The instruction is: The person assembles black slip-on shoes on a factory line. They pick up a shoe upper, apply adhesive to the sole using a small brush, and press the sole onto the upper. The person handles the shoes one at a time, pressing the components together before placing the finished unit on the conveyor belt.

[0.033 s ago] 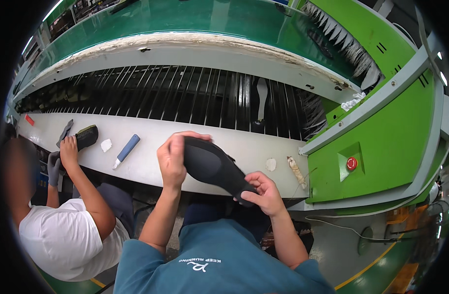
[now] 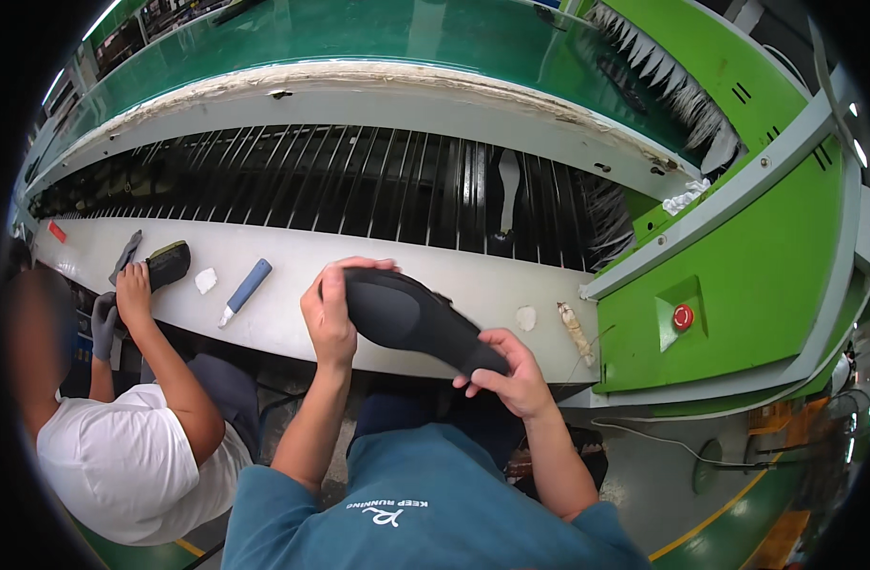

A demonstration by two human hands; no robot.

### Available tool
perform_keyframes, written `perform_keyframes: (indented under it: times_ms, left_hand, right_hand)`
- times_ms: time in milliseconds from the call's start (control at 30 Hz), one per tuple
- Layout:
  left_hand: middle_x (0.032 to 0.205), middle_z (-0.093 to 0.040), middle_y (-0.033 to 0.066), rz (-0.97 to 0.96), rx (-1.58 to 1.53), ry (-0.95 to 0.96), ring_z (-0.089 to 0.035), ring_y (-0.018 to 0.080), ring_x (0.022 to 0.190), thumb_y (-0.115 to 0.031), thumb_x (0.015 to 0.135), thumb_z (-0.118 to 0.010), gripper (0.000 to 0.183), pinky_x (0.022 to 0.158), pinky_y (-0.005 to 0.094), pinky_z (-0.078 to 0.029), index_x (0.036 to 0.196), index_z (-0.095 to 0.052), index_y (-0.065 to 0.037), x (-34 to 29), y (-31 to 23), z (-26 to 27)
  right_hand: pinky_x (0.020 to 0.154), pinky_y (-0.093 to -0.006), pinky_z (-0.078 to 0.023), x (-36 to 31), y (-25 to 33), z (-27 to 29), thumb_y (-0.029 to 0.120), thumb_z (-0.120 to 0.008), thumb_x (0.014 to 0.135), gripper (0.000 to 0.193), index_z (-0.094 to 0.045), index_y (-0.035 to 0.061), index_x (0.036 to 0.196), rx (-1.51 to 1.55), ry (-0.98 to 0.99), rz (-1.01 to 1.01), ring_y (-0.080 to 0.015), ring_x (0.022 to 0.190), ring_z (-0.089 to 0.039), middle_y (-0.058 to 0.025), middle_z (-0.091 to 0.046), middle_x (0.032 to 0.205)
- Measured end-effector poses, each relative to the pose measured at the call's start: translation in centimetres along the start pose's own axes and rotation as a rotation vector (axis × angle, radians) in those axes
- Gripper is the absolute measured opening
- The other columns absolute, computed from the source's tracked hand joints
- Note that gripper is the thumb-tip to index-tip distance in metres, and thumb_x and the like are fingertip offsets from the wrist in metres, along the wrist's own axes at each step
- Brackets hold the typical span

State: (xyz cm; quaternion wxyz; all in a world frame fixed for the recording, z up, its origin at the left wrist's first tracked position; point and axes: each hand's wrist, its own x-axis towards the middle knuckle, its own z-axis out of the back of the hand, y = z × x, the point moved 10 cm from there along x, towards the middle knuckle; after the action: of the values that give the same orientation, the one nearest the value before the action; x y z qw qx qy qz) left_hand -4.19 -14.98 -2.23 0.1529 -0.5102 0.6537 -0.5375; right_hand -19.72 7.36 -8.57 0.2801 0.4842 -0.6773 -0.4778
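A black shoe (image 2: 395, 313) is held up above the front edge of the white worktop, its smooth bottom turned toward me. My left hand (image 2: 330, 315) is closed around the wide end, thumb on the near side and fingers behind. At the narrow end, which points down to the right, my right hand (image 2: 513, 373) grips with thumb and fingers. The shoe's far side and the fingers behind it are hidden from view.
The white worktop (image 2: 293, 242) carries a blue-handled tool (image 2: 246, 293), white scraps (image 2: 205, 280) and a wrapped stick (image 2: 576, 332). Behind run metal rollers (image 2: 359, 180) with a sole-shaped piece (image 2: 508, 190). On the left, a co-worker (image 2: 141, 456) handles a dark shoe (image 2: 168, 265). A green machine panel (image 2: 739, 285) stands right.
The shoe has shifted slightly left at its wide end and tilted a little flatter. My right hand's grip on the narrow end has moved slightly.
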Motion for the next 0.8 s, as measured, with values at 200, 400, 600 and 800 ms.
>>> perform_keyframes:
  times_ms: [200, 400, 600, 800]
  left_hand:
    - [0.139, -0.072, 0.0256, 0.088, 0.265, -0.023, -0.07, 0.0345, 0.13, -0.034, 0.114, -0.058, 0.051, 0.117, 0.0483, -0.052, 0.137, -0.067, 0.01, -11.4, 4.8, 3.4]
    - [0.164, -0.043, 0.0228, 0.174, 0.053, -0.054, -0.051, 0.0336, 0.151, -0.028, 0.106, -0.074, 0.083, 0.124, 0.047, -0.043, 0.171, -0.026, -0.005, -4.4, 8.8, -0.9]
    - [0.111, -0.062, 0.0057, 0.028, 0.137, -0.032, -0.06, 0.0125, 0.095, -0.024, 0.1, -0.08, 0.061, 0.09, 0.0293, -0.05, 0.152, -0.053, -0.006, -0.1, 5.5, -5.2]
    - [0.113, -0.059, 0.008, -0.294, 0.325, 0.136, -0.058, 0.0172, 0.095, -0.018, 0.083, -0.089, 0.067, 0.088, 0.0324, -0.049, 0.141, -0.06, -0.004, -0.6, -1.5, -8.8]
  right_hand:
    - [0.077, -0.0241, -0.054, 2.3, 2.7, 2.9, 0.002, -0.084, 0.094, 0.063, -0.05, 0.0058, 0.147, 0.075, -0.268, 0.138, -0.0129, 0.086, -0.069, -0.0089, -0.073, 0.111]
    - [0.072, -0.0233, -0.049, 4.2, 9.0, -2.5, 0.018, -0.099, 0.082, 0.052, -0.062, 0.0069, 0.117, -0.481, -0.255, 0.296, -0.0045, 0.081, -0.06, 0.0018, -0.064, 0.096]
    - [0.058, -0.0301, -0.047, 2.0, 12.6, -4.5, 0.025, -0.099, 0.075, 0.044, -0.069, 0.0073, 0.102, -0.919, -0.387, 0.687, -0.0166, 0.069, -0.061, -0.0054, -0.067, 0.089]
    - [0.056, -0.0335, -0.045, -1.4, 15.3, -6.6, 0.022, -0.096, 0.075, 0.037, -0.067, 0.0082, 0.093, -1.059, -0.368, 0.728, -0.0185, 0.067, -0.058, -0.0018, -0.066, 0.078]
